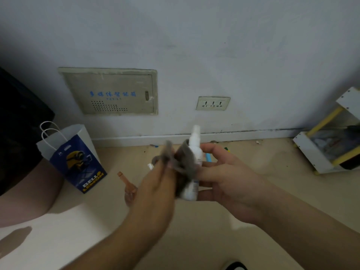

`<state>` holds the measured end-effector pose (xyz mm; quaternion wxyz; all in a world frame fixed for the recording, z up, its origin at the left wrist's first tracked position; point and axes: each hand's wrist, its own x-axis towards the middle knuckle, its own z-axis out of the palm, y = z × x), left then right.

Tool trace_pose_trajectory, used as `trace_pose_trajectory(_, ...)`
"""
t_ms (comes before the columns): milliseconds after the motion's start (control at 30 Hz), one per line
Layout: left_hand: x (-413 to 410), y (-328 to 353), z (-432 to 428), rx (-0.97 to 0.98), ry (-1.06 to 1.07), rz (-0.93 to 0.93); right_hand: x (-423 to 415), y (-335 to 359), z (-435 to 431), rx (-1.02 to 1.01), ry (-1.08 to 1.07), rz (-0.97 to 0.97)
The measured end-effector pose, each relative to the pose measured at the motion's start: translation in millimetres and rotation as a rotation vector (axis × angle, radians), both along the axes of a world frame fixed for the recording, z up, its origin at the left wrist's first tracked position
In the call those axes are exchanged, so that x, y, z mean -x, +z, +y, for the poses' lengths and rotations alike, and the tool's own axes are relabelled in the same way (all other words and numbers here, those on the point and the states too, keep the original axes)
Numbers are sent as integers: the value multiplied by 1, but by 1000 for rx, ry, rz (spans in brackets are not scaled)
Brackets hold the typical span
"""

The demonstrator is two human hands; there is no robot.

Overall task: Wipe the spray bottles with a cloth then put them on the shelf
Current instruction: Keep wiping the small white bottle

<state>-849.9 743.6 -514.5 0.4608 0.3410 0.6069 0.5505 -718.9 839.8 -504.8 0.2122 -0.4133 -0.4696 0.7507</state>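
Right hand, fingers curled round the white spray bottle; bottle upright, nozzle up, held mid-frame above the floor. Left hand, blurred, pinching a bunched grey cloth against the bottle's left side, hiding much of its body. Behind, on the floor: a blue-and-white paper bag at left, a small clear bottle with a brown cap lying just beside the left hand, partly hidden by it. White shelf with yellow rails at far right, well apart. On the wall, a beige panel and a socket. Bare leg at the left edge.
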Motion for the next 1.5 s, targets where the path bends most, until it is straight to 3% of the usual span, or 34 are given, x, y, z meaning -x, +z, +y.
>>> trace_pose_trajectory(67,13,-6,10,91,110,-319,0,1,1,-4,8,-2)
trace_pose_trajectory(133,19,3,13,65,182,-559,-2,2,5,-5,26,-18)
trace_pose_trajectory(233,21,5,11,64,167,-553,-4,3,8,-9,60,-54)
trace_pose_trajectory(300,19,2,11,56,147,-472,-5,2,6,-14,95,-80)
trace_pose_trajectory(433,8,-7,6,54,61,-33,-3,3,-2,-112,157,-98)
trace_pose_trajectory(567,3,0,8,-9,-14,88,9,-4,-20,-217,73,-132)
trace_pose_trajectory(700,-4,-9,6,-186,-84,281,12,-9,-23,-167,24,-110)
trace_pose_trajectory(800,-19,-26,-9,-268,-98,746,6,-10,-20,-101,-25,-96)
trace_pose_trajectory(867,-16,-34,-12,-302,-105,894,2,-11,-18,-47,-15,-86)
trace_pose_trajectory(967,2,-28,-5,-305,-135,738,4,-14,-19,65,25,-33)
trace_pose_trajectory(1033,11,-17,3,-266,-163,424,9,-16,-21,79,27,-13)
trace_pose_trajectory(1133,17,-18,17,-83,-8,38,15,-17,-21,19,17,-63)
trace_pose_trajectory(1200,6,-20,14,-46,14,120,18,-15,-16,34,25,-98)
trace_pose_trajectory(1333,-20,-29,-4,-247,-47,700,12,-10,-7,-16,30,-122)
trace_pose_trajectory(1367,-13,-32,1,-271,-40,714,11,-10,-7,-38,49,-125)
trace_pose_trajectory(1467,16,-26,18,-170,2,381,13,-14,-16,-6,116,-135)
trace_pose_trajectory(1500,16,-24,19,-149,25,345,13,-15,-18,3,128,-148)
